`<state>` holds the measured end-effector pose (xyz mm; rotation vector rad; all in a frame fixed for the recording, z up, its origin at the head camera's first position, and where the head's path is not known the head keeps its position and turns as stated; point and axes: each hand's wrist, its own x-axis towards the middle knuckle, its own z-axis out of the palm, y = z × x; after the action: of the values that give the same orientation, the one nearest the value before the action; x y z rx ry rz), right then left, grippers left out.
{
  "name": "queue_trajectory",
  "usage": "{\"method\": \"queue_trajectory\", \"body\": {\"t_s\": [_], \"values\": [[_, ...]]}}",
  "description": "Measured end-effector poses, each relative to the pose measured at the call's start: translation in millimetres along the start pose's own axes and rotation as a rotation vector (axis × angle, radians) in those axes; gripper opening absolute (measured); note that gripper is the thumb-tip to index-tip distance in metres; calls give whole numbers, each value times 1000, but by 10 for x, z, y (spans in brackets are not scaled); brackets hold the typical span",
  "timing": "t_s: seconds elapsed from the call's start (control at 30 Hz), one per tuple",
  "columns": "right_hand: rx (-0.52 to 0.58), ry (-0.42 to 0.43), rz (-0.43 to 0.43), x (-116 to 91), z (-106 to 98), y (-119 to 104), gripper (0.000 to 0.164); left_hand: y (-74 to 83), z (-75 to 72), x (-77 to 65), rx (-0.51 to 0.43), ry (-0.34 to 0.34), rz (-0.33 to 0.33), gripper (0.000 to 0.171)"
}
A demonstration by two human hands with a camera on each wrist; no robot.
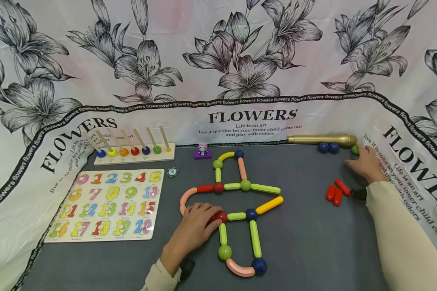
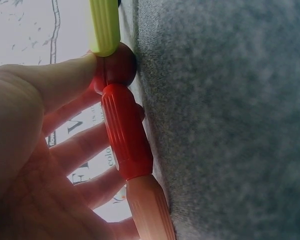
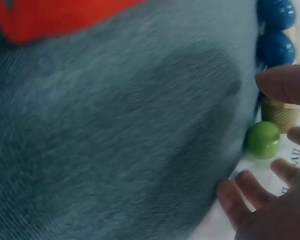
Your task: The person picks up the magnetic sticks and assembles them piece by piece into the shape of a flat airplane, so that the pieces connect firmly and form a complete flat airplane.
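My left hand [image 1: 194, 229] is at the middle of a flat figure built from magnetic rods and balls. Its thumb and forefinger pinch a red ball [image 2: 124, 65]. A straight red rod [image 2: 127, 132] joins that ball to a curved pink rod [image 2: 150, 207], and a yellow-green rod [image 2: 105, 25] meets its other side. On the far right my right hand [image 1: 368, 165] reaches with spread fingers toward a green ball [image 3: 264, 140], which shows in the gap between thumb and fingers. Two blue balls [image 3: 276, 49] sit near the thumb.
A gold microphone [image 1: 313, 140] lies along the back edge. Several red rods [image 1: 337, 197] are by the right wrist. To the left are a number puzzle board [image 1: 160, 210], a peg stand [image 1: 134, 159], a round chip [image 1: 172, 172] and a small figurine [image 1: 202, 150].
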<state>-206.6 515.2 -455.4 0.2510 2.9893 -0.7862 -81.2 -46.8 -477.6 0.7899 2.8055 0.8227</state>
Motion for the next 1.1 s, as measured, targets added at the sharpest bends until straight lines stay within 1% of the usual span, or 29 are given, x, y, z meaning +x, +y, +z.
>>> {"method": "queue_trajectory", "body": {"t_s": [0.1,0.2,0.27,0.4,0.53,0.6,0.73,0.8,0.83,0.97,1.1], "values": [[-1,-13,17,-8,42,62,79,3,-2,-17,-5,3,10,32],[9,5,28,34,46,56,78,0,-12,-18,-3,15,3,32],[13,-3,43,76,40,48,79,-5,-16,-16,4,15,-4,32],[-18,-15,66,155,7,68,76,-3,-13,-11,2,0,-8,33],[-44,-10,77,233,-22,128,71,7,-1,-3,1,-16,-11,33],[-57,3,60,266,-23,148,67,9,2,5,5,-25,-20,33],[-117,28,-12,155,-32,168,50,41,34,-8,-2,-51,-25,33],[-158,60,-74,84,-30,122,40,51,47,-9,-8,-52,-19,33],[-161,66,-101,50,-29,76,37,50,55,-10,-8,-45,-13,33],[-120,97,-203,-37,32,-199,31,31,61,-14,-7,-8,3,32],[-21,39,-229,-135,110,-505,35,4,46,7,-7,12,0,32]]}}
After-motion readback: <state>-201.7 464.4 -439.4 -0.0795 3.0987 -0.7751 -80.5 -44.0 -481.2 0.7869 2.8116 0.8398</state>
